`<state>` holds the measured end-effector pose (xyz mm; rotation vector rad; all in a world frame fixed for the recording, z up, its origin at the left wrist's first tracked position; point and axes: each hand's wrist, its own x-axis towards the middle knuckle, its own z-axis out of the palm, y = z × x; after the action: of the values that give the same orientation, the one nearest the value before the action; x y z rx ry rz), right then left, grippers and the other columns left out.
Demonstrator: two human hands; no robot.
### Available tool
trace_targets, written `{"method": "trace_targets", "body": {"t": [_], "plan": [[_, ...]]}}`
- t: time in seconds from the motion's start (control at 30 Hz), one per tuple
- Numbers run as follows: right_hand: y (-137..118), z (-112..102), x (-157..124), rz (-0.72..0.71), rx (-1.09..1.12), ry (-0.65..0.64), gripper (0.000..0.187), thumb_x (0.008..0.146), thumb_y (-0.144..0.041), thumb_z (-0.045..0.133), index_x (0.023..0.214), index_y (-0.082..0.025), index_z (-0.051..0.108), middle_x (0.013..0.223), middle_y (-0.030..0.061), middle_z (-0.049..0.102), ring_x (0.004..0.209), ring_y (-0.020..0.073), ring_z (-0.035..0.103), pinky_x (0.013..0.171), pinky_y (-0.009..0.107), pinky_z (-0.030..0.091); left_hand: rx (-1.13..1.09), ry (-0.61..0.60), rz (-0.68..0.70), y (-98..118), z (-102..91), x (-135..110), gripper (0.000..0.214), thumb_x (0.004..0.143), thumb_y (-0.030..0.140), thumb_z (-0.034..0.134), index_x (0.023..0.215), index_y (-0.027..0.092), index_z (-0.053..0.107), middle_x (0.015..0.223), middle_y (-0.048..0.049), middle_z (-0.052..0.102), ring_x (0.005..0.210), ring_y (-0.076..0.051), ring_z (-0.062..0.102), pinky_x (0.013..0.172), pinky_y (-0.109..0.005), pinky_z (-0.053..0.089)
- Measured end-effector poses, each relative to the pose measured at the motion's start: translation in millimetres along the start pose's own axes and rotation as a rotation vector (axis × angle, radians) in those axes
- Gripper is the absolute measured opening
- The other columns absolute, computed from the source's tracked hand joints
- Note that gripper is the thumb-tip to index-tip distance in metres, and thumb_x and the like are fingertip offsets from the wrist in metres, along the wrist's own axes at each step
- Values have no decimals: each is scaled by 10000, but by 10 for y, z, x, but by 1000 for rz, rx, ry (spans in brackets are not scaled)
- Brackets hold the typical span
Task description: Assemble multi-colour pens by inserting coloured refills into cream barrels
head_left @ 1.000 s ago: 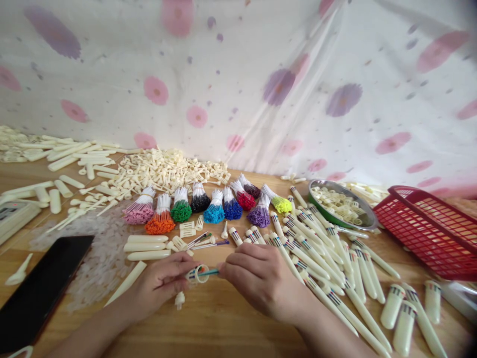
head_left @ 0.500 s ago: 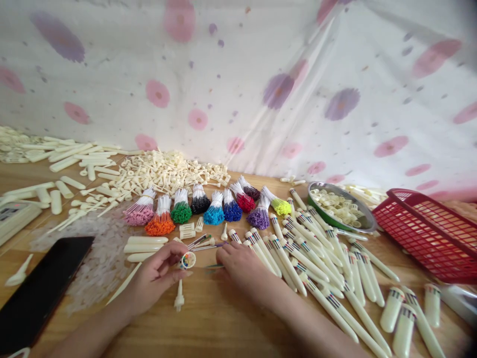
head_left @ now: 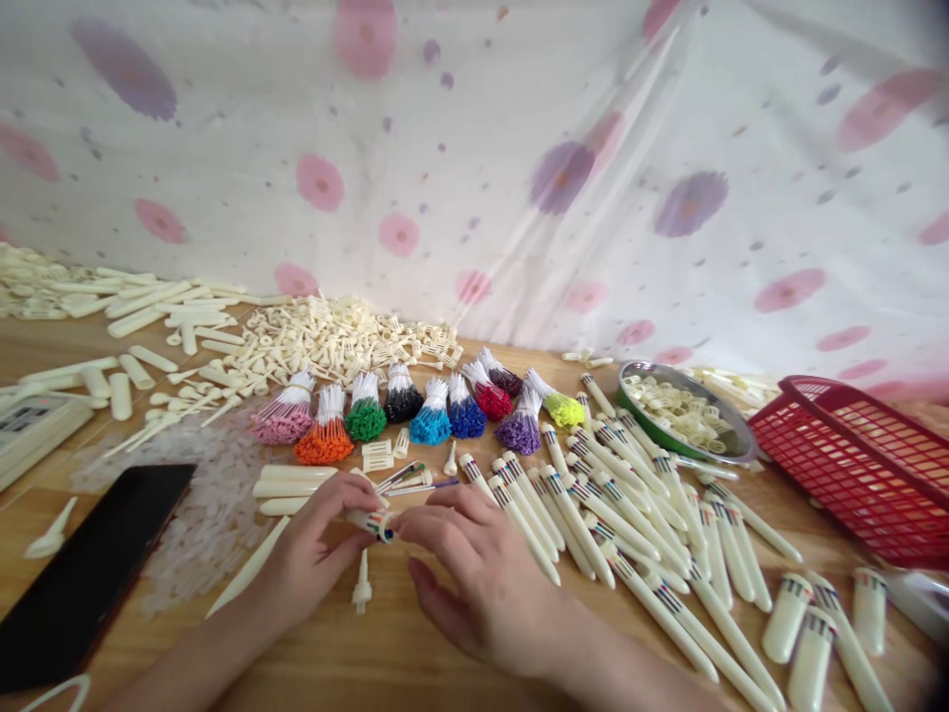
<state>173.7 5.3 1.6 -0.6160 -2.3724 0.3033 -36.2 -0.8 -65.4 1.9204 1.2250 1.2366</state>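
My left hand [head_left: 315,539] is closed round a short cream pen barrel [head_left: 373,521] with coloured refills in its open end. My right hand [head_left: 474,578] sits just right of it, thumb and forefinger pinched at the barrel's mouth on something I cannot make out. A small cream tip piece [head_left: 362,583] lies on the wooden table [head_left: 386,663] below the barrel. A few loose refills [head_left: 411,483] lie just beyond my hands. Bundles of coloured refills [head_left: 411,410] stand in a row farther back. Several assembled cream pens [head_left: 623,514] lie fanned out to the right.
A dark phone [head_left: 81,574] lies at the left, with a calculator [head_left: 34,430] behind it. Heaps of cream plastic parts [head_left: 318,336] cover the back left. A green bowl of clips [head_left: 686,410] and a red basket [head_left: 867,465] stand at the right. A flowered sheet [head_left: 474,168] hangs behind.
My right hand reached down to the table beside the pens, then came back to the barrel's mouth. The teal refill seen a second ago no longer sticks out of the barrel.
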Motion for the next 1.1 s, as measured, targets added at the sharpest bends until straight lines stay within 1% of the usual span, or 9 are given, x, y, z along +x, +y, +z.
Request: {"method": "trace_targets", "body": {"t": [0.17,0.4,0.47,0.63,0.77,0.87,0.93,1.0,1.1], "plan": [[15,99,6,-7,-96,-79,217,839,-69,422,1035,-142,478,920,84,642,866,201,525,793,363,453,-3,23,5,26,16,14,188,777,113,607,896,258,619,904,5,618,888,-175,586,817,-269,456],[95,134,-28,285,199,53,195,737,-86,505,891,-192,450,832,29,589,778,148,561,680,258,472,-9,-10,-70,55,60,28,164,787,144,624,909,252,633,829,11,592,794,-156,588,706,-224,472],[108,198,-38,260,120,105,175,737,-75,481,863,-194,451,798,33,584,769,160,556,671,267,473,8,21,-57,34,74,25,167,776,156,640,910,256,646,838,9,594,803,-160,590,717,-228,477],[103,293,-28,48,-75,145,215,762,-17,404,891,-178,467,757,55,601,806,193,537,720,301,479,44,85,-46,-27,89,11,160,765,177,648,898,265,661,860,4,610,825,-169,603,736,-239,493],[153,178,-1,103,33,134,209,772,-60,471,943,-179,498,838,56,626,846,183,545,746,282,477,52,114,-62,-59,53,30,138,759,234,658,895,255,660,861,-4,625,831,-177,614,731,-248,508],[393,20,15,249,4,210,141,805,-138,497,932,-196,513,878,48,626,834,172,561,733,280,464,38,183,-102,-83,21,54,123,750,297,664,854,234,646,850,-9,639,819,-182,625,727,-256,516],[667,-91,25,461,-137,256,77,848,-220,475,907,-187,514,862,52,622,776,164,572,703,276,457,18,216,-128,-95,14,62,148,746,334,661,845,225,641,844,-11,647,803,-181,635,725,-258,523],[975,-188,37,755,-353,169,174,893,-323,435,963,-183,510,864,49,628,779,166,585,699,273,446,2,223,-148,-100,20,61,178,742,365,660,847,222,641,846,-12,653,799,-182,644,725,-258,528],[1357,-271,78,914,-445,82,292,878,-443,458,925,-173,558,770,60,638,758,208,601,658,296,426,-8,220,-163,-101,35,51,193,735,387,662,834,223,640,837,-9,658,797,-180,649,731,-255,531]]}}
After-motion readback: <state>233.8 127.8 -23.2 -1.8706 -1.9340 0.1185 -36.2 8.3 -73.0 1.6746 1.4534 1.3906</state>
